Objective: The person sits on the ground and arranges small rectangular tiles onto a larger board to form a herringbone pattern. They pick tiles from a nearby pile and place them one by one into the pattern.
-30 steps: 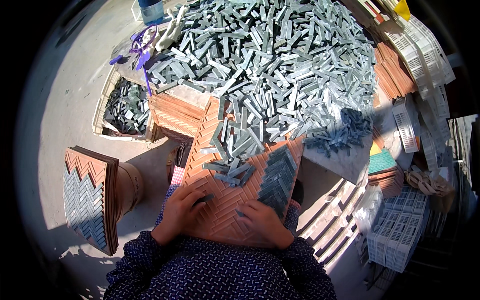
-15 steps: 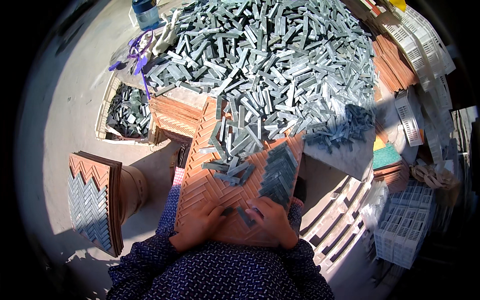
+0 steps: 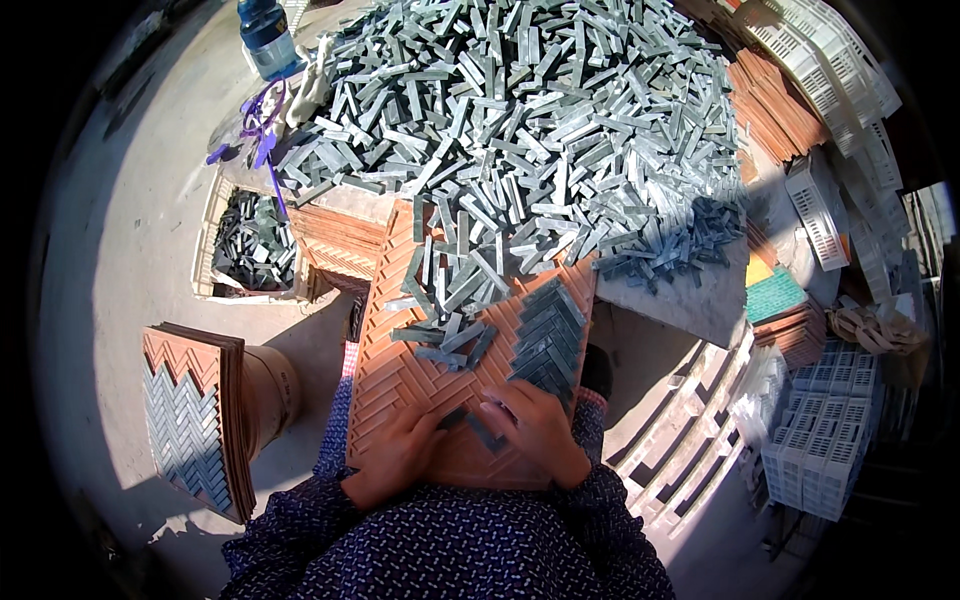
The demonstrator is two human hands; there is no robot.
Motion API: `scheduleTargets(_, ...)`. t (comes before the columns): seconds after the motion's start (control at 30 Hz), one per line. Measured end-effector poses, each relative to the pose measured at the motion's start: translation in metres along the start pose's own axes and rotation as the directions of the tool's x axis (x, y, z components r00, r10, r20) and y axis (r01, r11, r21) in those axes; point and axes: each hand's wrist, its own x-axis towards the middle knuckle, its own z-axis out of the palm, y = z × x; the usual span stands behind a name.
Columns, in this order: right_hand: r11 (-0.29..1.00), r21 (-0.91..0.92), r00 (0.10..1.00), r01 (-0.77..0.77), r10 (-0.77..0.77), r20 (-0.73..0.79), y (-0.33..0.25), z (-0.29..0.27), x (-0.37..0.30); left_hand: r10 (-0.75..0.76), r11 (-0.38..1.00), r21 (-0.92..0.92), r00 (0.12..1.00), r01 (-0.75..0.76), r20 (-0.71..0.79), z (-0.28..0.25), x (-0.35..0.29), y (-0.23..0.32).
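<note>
An orange tray (image 3: 375, 390) with slanted herringbone slots lies across my lap. Dark green stone strips (image 3: 548, 340) fill slots along its right side. Several loose strips (image 3: 455, 340) lie on its upper middle. My left hand (image 3: 398, 452) rests on the lower left of the tray, its fingers closed at the end of a small dark strip (image 3: 454, 418). Over the lower right, my right hand (image 3: 538, 432) has bent fingers slightly apart, with nothing visible between them. Another dark strip (image 3: 486, 433) lies slanted just beneath these fingers.
A large heap of stone strips (image 3: 560, 130) covers the table ahead. A crate of strips (image 3: 208, 245), stacked orange trays (image 3: 340, 235) and a filled tray stack (image 3: 190, 420) stand left. White plastic baskets (image 3: 820, 430) and a slatted pallet (image 3: 680, 430) are right. A bottle (image 3: 268, 40) stands far left.
The view has shifted slightly. My right hand's fingers have moved a little up and left, off the slanted strip, showing more of it. My left hand stays in almost the same place.
</note>
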Motion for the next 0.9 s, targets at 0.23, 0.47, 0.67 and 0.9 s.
scheduleTargets(0.23,0.968,-0.174,0.982,0.181,-0.186,-0.018,0.005,0.021,0.046,0.026,0.995,-0.096,1.0,-0.026,-0.003,0.003,0.012,-0.003)
scheduleTargets(0.47,0.994,-0.099,0.998,0.054,-0.056,-0.016,0.006,0.02,0.035,-0.002,0.999,-0.045,0.992,-0.004,-0.127,-0.027,0.046,-0.012)
scheduleTargets(0.67,0.965,0.014,0.965,-0.261,0.262,-0.024,0.003,0.012,-0.025,0.018,0.994,-0.106,0.993,-0.03,-0.12,-0.009,0.053,-0.014)
scheduleTargets(0.9,0.984,-0.055,0.982,-0.168,0.162,-0.099,0.001,0.015,-0.03,0.023,0.991,-0.131,0.999,-0.029,-0.042,-0.004,0.05,-0.014)
